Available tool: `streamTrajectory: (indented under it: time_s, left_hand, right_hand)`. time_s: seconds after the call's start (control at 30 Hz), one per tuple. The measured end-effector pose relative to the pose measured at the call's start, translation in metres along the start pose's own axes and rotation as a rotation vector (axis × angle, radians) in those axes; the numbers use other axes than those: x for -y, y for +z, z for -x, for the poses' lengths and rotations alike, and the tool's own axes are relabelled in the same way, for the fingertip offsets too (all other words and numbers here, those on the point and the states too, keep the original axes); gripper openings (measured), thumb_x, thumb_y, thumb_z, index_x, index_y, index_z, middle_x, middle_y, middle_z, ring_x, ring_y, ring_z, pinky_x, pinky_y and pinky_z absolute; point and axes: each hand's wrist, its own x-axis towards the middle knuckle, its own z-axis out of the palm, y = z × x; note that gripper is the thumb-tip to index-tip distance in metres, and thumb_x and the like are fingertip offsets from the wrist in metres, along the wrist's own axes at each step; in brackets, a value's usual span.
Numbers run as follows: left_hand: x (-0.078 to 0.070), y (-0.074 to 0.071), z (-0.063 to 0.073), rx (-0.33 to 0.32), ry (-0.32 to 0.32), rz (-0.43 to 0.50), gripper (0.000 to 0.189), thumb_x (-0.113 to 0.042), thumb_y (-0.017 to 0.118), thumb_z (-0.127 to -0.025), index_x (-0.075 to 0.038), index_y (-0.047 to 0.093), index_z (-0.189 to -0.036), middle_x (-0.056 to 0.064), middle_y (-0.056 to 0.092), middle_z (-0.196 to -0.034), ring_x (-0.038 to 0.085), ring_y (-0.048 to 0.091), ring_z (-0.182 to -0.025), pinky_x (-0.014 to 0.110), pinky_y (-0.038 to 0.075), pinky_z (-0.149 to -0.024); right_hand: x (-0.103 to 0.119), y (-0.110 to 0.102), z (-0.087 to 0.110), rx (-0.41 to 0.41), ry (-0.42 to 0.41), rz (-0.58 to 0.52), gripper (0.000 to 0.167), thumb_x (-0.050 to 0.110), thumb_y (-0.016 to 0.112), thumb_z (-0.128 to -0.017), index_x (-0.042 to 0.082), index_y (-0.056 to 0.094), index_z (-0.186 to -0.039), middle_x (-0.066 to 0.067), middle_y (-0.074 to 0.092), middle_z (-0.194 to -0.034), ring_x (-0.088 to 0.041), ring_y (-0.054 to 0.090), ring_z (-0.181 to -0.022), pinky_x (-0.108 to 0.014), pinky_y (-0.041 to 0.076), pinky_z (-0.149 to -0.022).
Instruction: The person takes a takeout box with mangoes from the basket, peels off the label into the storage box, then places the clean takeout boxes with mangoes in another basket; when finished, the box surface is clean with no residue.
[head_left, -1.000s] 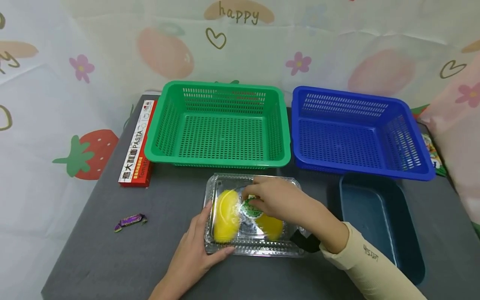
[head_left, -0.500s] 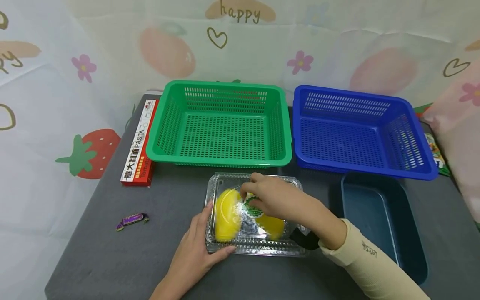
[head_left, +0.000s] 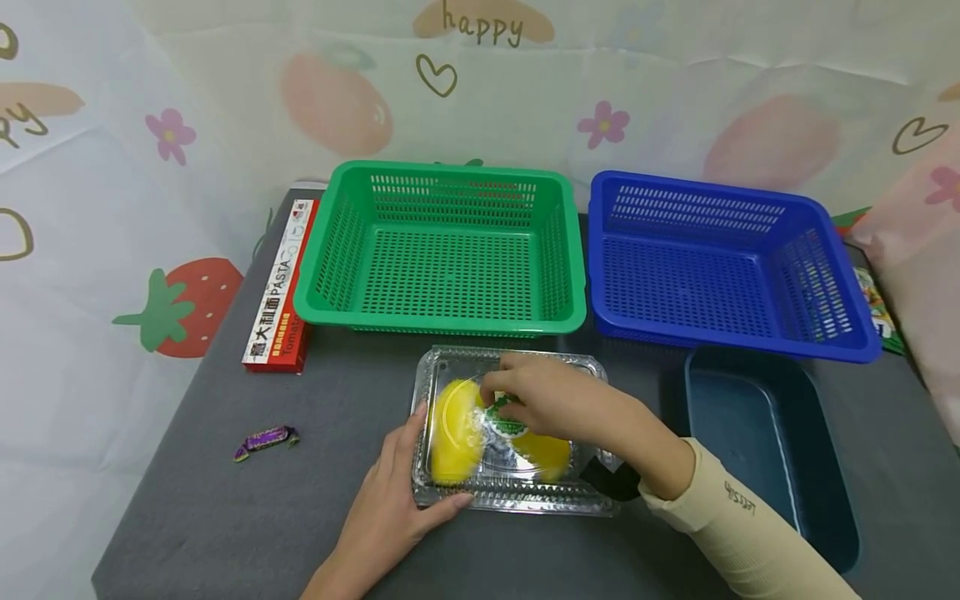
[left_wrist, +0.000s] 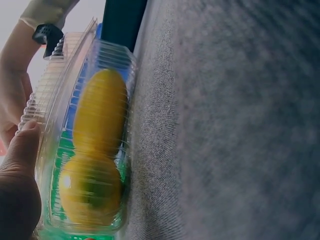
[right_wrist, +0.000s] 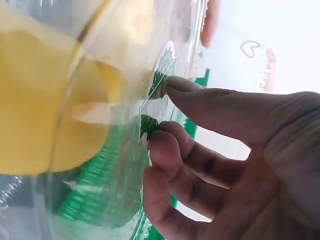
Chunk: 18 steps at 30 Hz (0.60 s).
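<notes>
A clear plastic clamshell container [head_left: 517, 498] lies on the table with yellow, mango-like fruits [head_left: 456, 433] inside. Its lid carries a round green-and-white sticker [right_wrist: 159, 82]. My left hand [head_left: 386, 492] holds the container's near left corner, thumb along the front rim and fingers down the left side; in the left wrist view the thumb [left_wrist: 22, 150] sits on the lid's edge. My right hand [head_left: 551, 396] reaches over the lid, its curled thumb and fingers pinching at the sticker. The right wrist view shows the thumb tip on the sticker and the index finger at its lower edge.
Behind the container stand a green basket [head_left: 442, 327] and a blue basket [head_left: 720, 337]. A dark blue tray [head_left: 738, 425] lies to the right. On the left are a pasta box [head_left: 281, 287] and a purple-wrapped candy [head_left: 267, 438]. A colourful packet [head_left: 877, 312] pokes out at far right.
Both hands keep their places on the container and sticker, the right fingers shifting only slightly. The whole view has drifted a little.
</notes>
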Motion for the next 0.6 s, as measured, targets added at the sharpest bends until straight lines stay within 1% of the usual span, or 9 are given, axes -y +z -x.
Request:
streamTrajectory:
  time_s: [0.17, 0.3, 0.5, 0.6]
  left_hand:
    - [0.0002, -0.0001, -0.0002, -0.006, 0.012, 0.003, 0.109, -0.070, 0.068, -0.071, -0.039, 0.003, -0.153, 0.008, 0.042, -0.138, 0.027, 0.056, -0.108, 0.053, 0.049, -0.085]
    - [0.0007, 0.0001, -0.0002, -0.013, 0.017, 0.004, 0.108, -0.070, 0.067, -0.071, -0.039, 0.003, -0.153, 0.008, 0.042, -0.138, 0.028, 0.056, -0.108, 0.053, 0.049, -0.085]
    - [0.0012, 0.0001, 0.0004, -0.017, 0.022, 0.001, 0.109, -0.068, 0.069, -0.071, -0.038, 0.004, -0.153, 0.009, 0.042, -0.137, 0.028, 0.056, -0.108, 0.053, 0.049, -0.085]
    - [0.0018, 0.0000, 0.0008, -0.024, 0.031, -0.001, 0.110, -0.067, 0.070, -0.071, -0.038, 0.004, -0.154, 0.009, 0.042, -0.137, 0.027, 0.057, -0.107, 0.052, 0.050, -0.084]
  right_hand:
    - [0.0001, -0.0004, -0.0015, -0.002, -0.005, 0.011, 0.006, 0.017, 0.067, -0.090, 0.018, 0.066, -0.097, 0.002, 0.059, -0.094, -0.010, 0.054, -0.078, -0.023, 0.049, -0.071]
    - [-0.0007, -0.0004, -0.0025, 0.008, -0.006, -0.010, 0.010, 0.018, 0.068, -0.090, 0.017, 0.067, -0.100, 0.002, 0.059, -0.096, -0.010, 0.054, -0.079, -0.023, 0.049, -0.071]
    - [-0.0026, 0.0010, -0.0043, 0.002, -0.044, -0.035, 0.012, 0.017, 0.069, -0.089, 0.016, 0.070, -0.100, 0.002, 0.062, -0.095, -0.008, 0.054, -0.080, -0.021, 0.049, -0.072]
    - [-0.0027, 0.0015, -0.0053, 0.000, -0.049, -0.051, 0.011, 0.015, 0.069, -0.089, 0.014, 0.071, -0.100, 0.003, 0.061, -0.091, -0.007, 0.052, -0.076, -0.020, 0.048, -0.069]
